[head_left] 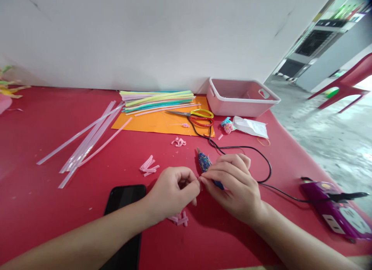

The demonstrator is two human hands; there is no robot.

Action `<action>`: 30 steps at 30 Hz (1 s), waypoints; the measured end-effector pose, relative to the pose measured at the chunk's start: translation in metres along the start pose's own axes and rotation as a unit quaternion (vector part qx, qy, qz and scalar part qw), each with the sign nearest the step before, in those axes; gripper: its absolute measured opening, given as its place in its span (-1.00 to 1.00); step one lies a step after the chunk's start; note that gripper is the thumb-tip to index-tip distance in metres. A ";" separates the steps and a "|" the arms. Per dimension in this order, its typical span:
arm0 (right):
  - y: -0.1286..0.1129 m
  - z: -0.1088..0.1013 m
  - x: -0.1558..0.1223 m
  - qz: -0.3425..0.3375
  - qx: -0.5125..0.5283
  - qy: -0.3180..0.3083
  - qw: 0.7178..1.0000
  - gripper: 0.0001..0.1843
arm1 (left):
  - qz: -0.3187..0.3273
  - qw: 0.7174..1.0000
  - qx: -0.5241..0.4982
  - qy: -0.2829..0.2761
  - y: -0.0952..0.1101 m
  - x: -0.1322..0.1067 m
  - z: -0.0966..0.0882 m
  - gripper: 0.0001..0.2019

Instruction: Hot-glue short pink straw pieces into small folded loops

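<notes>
My left hand (pixel 176 190) and my right hand (pixel 236 184) meet fingertip to fingertip above the red table, both pinching. A tiny pink piece (pixel 201 181) shows between them, mostly hidden by the fingers. Behind my right hand lies a dark blue glue gun (pixel 204 161) with a pointed tip, partly covered by that hand. Short pink cut strips (pixel 148 166) sit in a small pile left of my hands. More pink strips (pixel 181 218) lie just below my left hand. Farther back are several curled pink pieces (pixel 178 141).
Scissors (pixel 190 115) and a bundle of pastel pipe cleaners (pixel 158 101) rest on an orange sheet (pixel 139 124). Clear glue sticks (pixel 90 142) lie left. A black phone (pixel 128 196) is under my left forearm. A pink basket (pixel 242 105), black cord (pixel 269 169) and purple power strip (pixel 334 208) stand right.
</notes>
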State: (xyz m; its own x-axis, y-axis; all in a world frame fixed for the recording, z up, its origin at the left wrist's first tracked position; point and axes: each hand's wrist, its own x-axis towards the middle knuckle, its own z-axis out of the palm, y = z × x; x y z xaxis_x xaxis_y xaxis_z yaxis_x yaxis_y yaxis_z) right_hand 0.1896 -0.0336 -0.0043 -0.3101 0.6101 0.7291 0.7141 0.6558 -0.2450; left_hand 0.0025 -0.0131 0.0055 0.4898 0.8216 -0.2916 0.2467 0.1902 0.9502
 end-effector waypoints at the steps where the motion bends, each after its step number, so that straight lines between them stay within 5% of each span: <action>1: -0.001 0.000 0.000 -0.004 -0.005 0.002 1.000 -0.91 | -0.001 1.000 0.001 -0.001 0.000 0.000 0.000 -0.82; 23: -0.004 -0.003 0.003 0.007 -0.028 0.036 0.999 -0.87 | 0.085 0.994 0.021 0.061 -0.006 -0.001 0.002 -0.80; 27: 0.010 -0.012 0.010 0.016 -0.034 -0.030 0.999 -0.93 | 0.094 0.993 0.008 0.074 -0.006 0.001 0.000 -0.79; 30: 0.025 -0.028 0.013 0.051 -0.060 -0.154 0.985 -0.90 | 0.105 0.989 0.007 0.100 -0.004 0.003 -0.005 -0.79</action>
State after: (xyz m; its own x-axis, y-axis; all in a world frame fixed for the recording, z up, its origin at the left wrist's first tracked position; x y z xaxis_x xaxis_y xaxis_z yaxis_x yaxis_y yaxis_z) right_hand 0.2210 -0.0216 0.0168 -0.3962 0.7880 0.4713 0.8144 0.5386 -0.2160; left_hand -0.0012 -0.0091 0.0012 0.3559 0.9327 -0.0585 0.1695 -0.0029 0.9855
